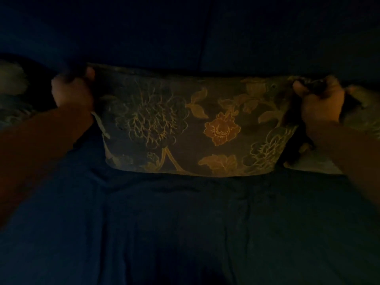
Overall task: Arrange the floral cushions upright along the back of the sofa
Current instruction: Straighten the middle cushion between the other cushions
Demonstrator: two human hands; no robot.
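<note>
Floral cushion point(193, 124) | left hand point(72, 93), right hand point(320, 99) gripping top corners | upright

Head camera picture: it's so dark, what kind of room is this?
Probably a living room, dimly lit. A dark blue sofa fills the view, and both hands grip the top corners of a floral cushion standing against its back. More cushions lie beside it.

Dark floral cushion point(193, 128), navy blue sofa point(185, 223).

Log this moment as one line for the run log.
left hand grips floral cushion top corner | right hand grips opposite corner | cushion upright against sofa back
</note>
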